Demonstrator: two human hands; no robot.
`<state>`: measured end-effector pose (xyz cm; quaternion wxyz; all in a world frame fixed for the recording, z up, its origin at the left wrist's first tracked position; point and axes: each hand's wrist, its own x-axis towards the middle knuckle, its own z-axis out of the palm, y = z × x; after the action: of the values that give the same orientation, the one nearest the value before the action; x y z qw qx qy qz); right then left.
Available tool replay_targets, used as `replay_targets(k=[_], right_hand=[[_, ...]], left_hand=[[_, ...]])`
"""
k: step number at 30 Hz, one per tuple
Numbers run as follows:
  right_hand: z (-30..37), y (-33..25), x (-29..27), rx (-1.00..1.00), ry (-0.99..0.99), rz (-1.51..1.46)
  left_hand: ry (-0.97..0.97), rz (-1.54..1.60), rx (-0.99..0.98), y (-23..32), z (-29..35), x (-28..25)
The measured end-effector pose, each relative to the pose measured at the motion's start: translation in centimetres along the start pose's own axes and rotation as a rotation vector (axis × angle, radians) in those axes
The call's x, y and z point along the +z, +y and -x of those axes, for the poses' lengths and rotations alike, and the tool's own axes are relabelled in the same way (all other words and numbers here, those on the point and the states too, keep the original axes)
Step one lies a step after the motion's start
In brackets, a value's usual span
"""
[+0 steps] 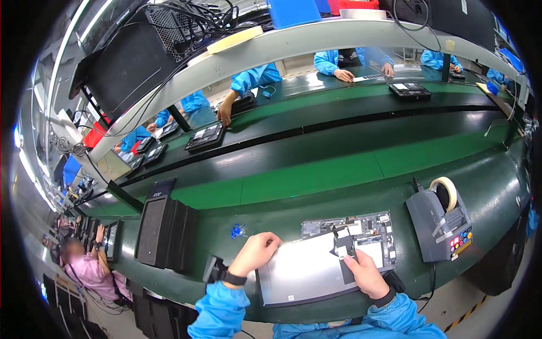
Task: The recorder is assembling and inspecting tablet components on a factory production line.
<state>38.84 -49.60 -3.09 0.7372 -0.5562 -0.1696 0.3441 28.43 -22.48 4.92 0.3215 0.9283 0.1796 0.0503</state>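
Note:
A flat silver panel [305, 274] with a dark lower edge lies tilted on the green bench in front of me. Its upper right part overlaps an opened device chassis [385, 229] with exposed circuit boards. My left hand [257, 252] has its fingers curled at the panel's upper left corner; the fingertips are partly hidden. With the thumb on top, my right hand [366, 273] pinches a black flat piece [345, 248] with small light patches, over the panel's right side. The fingers beneath it are out of sight.
A grey tape dispenser [440, 223] stands to the right, and black stacked trays [164, 234] to the left. Small blue bits [237, 230] lie near my left hand. Beyond, a green conveyor [316, 169] carries opened devices [409, 90]. Other people in blue sleeves [257, 77] work across it.

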Motion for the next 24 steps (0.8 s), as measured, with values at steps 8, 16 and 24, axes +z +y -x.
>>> replay_targets(k=[8,16,24], right_hand=[[0.1,0.0,0.1,-0.042,-0.031,0.066],[0.3,-0.1,-0.4,-0.043,-0.031,0.096],[0.2,-0.4,-0.2,-0.056,-0.004,0.040]], left_hand=[[-0.380,0.285,-0.353,-0.9,-1.9,-0.6],[-0.350,0.253,-0.376,-0.4,-2.1,0.2],[-0.149,0.192,-0.347,1.5,-1.3,1.2]])
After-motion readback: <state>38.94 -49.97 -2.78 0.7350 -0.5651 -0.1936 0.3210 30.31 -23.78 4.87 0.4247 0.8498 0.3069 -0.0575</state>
